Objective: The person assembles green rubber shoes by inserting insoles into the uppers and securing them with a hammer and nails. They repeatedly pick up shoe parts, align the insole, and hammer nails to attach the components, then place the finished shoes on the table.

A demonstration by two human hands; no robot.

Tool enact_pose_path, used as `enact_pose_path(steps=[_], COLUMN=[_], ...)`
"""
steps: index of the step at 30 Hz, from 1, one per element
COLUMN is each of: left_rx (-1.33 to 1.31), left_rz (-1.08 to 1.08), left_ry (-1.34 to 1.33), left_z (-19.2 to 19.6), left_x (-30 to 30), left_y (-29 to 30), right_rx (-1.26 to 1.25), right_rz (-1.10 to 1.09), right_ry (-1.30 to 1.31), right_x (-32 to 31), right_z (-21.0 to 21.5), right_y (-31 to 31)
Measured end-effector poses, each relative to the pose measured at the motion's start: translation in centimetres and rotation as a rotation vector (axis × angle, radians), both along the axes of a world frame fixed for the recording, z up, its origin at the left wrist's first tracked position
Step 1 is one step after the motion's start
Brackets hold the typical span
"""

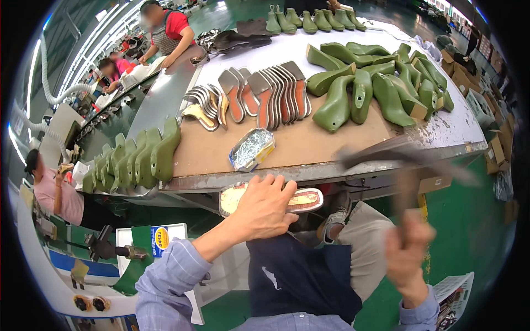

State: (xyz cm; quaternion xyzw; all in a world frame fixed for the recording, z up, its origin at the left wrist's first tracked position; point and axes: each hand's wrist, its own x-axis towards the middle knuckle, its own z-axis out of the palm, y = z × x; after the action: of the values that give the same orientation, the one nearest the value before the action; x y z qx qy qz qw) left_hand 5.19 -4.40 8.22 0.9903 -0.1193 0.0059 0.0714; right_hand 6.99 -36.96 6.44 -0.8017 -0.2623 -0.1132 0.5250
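Note:
My left hand [260, 208] is closed over a shoe last [307, 200] lying sideways above my lap, just short of the table's front edge. A pale insole with a reddish border covers the upward side of the last. In my right hand [407, 255] a hammer [398, 190] is gripped by its handle, raised to the right of the last; motion blurs its head. Beyond my left hand an opened small box [252, 150] of shiny metal bits, probably tacks, sits on the brown board. Grey-and-brown insoles [279, 92] stand in a row behind it.
Many green shoe lasts [361, 96] are heaped at the table's right, others [144, 160] line its left edge. Curved yellow-and-silver insoles [200, 116] lie nearby. A white machine [61, 300] stands at lower left, a white basket [455, 300] at lower right. Several people work beyond the table's left side.

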Motion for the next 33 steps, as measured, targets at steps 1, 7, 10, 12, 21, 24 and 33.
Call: enact_pose_path(steps=[1, 7, 10, 12, 21, 24, 33], left_rx=[0.004, -0.002, -0.004, -0.007, -0.042, -0.066, -0.387], left_rz=[-0.008, 0.045, 0.049, 0.051, 0.066, 0.084, 0.236], left_ry=[-0.012, 0.075, 0.076, 0.067, 0.035, 0.031, -0.411], left_z=[-0.2, 0.7, 0.6, 0.4, 0.1, -0.4, -0.9], left_x=[0.0, 0.0, -0.2, -0.3, -0.5, -0.6, 0.7], left_y=[-0.1, -0.3, -0.3, -0.2, -0.3, -0.2, 6.8], right_rx=[-0.157, 0.033, -0.054, -0.155, -0.113, -0.181, -0.228], right_rz=[0.143, 0.051, -0.098, 0.149, 0.269, 0.172, 0.008], right_ry=[0.107, 0.223, 0.032, 0.259, 0.155, -0.090, -0.144], right_x=[0.1, -0.2, -1.1, -0.8, -0.3, -0.2, 1.1], right_z=[0.1, -0.5, -1.7, -0.9, -1.3, 0.3, -5.0], right_y=[1.5, 1.7, 2.7, 2.5, 2.7, 3.2, 2.9])
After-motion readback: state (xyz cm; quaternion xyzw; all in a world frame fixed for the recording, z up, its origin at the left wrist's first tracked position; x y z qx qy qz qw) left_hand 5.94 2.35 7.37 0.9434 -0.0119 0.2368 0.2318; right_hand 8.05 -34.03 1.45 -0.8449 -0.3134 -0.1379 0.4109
